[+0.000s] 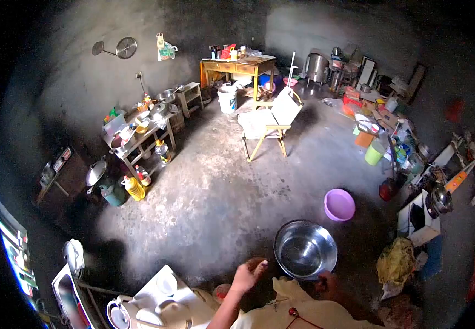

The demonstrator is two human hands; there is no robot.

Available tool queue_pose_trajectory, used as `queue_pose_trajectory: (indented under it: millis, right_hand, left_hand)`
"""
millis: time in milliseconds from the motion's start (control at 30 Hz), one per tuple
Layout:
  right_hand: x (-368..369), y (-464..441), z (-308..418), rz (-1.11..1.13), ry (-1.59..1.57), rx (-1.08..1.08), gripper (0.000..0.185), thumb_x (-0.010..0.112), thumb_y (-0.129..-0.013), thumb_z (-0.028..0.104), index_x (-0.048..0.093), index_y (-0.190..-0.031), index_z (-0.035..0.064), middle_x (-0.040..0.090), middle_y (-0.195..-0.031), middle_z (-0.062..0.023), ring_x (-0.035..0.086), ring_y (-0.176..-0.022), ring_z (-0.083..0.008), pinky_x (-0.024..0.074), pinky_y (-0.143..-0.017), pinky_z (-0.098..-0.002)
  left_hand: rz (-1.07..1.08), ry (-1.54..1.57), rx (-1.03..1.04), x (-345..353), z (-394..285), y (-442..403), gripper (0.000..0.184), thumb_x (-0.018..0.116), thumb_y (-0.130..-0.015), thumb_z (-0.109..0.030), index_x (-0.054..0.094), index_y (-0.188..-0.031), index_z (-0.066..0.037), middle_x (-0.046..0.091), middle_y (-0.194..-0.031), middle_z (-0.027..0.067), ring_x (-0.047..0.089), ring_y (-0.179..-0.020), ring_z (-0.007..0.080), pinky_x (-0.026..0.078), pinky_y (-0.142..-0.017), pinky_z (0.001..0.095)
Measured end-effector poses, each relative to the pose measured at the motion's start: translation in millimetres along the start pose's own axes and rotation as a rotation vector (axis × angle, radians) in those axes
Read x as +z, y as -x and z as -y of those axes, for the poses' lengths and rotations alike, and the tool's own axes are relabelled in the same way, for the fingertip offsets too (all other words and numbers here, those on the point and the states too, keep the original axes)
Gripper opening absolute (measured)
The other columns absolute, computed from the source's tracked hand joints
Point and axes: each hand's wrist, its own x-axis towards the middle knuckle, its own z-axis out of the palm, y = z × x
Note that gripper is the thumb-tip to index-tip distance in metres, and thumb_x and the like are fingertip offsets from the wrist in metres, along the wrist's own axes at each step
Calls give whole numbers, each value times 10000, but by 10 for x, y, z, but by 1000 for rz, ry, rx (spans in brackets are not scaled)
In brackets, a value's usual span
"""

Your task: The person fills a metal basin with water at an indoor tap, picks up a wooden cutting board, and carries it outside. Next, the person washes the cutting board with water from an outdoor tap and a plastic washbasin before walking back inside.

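While it gleams inside, metal basin (303, 249), round, silvery, thin-rimmed

Basin (301, 251) on floor, right hand (325, 282) at near rim, left hand (250, 274) left of it. Tub (339, 205) just behind basin, slightly right. Bag (394, 264) right of basin. Chair (270, 117) farther back, mid-floor. Desk (237, 67) behind chair, bucket (227, 101) before desk, left of chair. Bench (145, 136) by left wall, pot (159, 113) on top, bottles (134, 188) on floor before it.
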Motion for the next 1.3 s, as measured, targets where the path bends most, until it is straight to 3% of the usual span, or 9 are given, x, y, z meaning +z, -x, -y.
queue_pose_trajectory:
  millis: [100,233,300,433,533,633,967,1133,1300]
  right_hand:
    - [-29,-503,-555,32,-749,833,100,513,-717,85,461,-696,3,461,-541,-68,405,-419,-126,322,-375,-257]
    - [-206,-1508,-1108,127,47,-26,96,503,-724,78,491,-723,-17,463,-534,-49,424,-432,-108,311,-375,-236]
    - [-196,-2061,-1391,302,-557,866,102,521,-708,123,527,-726,23,535,-553,-114,483,-422,-155,371,-407,-288]
    - [-104,-3064,-1756,358,-369,392,139,472,-740,107,519,-717,-22,491,-562,-46,430,-423,-95,299,-366,-190]
    - [48,-3992,-1671,254,-886,1000,149,472,-736,122,519,-689,-11,494,-556,-56,423,-404,-98,296,-347,-194]
    - [381,-4823,-1753,182,-979,1087,150,472,-732,125,509,-670,-7,488,-553,-61,407,-399,-100,285,-337,-196]
    - [1476,-7277,-2006,221,-1316,1118,184,440,-770,130,472,-726,-46,482,-593,-91,404,-438,-84,269,-335,-185]
    - [1856,-8560,-2316,238,-1228,1167,174,440,-762,140,468,-724,-27,456,-558,-68,364,-383,-81,267,-320,-186]
    - [2220,-9851,-2539,214,-1106,1009,195,465,-722,178,478,-723,-17,505,-568,-74,431,-379,-91,311,-306,-201]
  left_hand:
    - [-186,-51,-124,-150,122,-596,303,609,-764,-286,597,-855,3,622,-757,110,558,-695,122,441,-664,265]
    - [-364,106,-218,-433,233,-1225,295,631,-751,-258,595,-719,33,585,-636,41,498,-588,76,411,-552,241]
    - [-548,217,-271,-538,420,-1445,228,625,-753,-200,600,-697,20,582,-622,37,493,-558,80,404,-524,235]
    - [-799,266,-269,-734,1187,-1537,110,608,-727,-92,610,-715,17,581,-613,55,523,-548,112,417,-523,243]
    - [-833,222,-36,-812,1783,-1440,95,587,-737,-98,589,-761,-6,558,-629,66,540,-583,153,433,-529,266]
    - [-1198,803,-770,-1107,2117,-1586,88,566,-712,-139,587,-782,-91,534,-609,50,561,-620,221,441,-508,354]
    - [-870,-444,-500,-3540,1571,-4731,272,535,-695,-138,548,-940,-21,595,-866,169,571,-849,253,448,-713,329]
    - [-615,-76,-92,-4250,393,-6783,284,548,-754,-142,524,-1019,-40,580,-931,171,569,-884,240,443,-748,313]
    - [-684,-490,-118,-4673,183,-7970,284,538,-746,-205,536,-998,-75,572,-957,152,546,-892,292,431,-769,360]
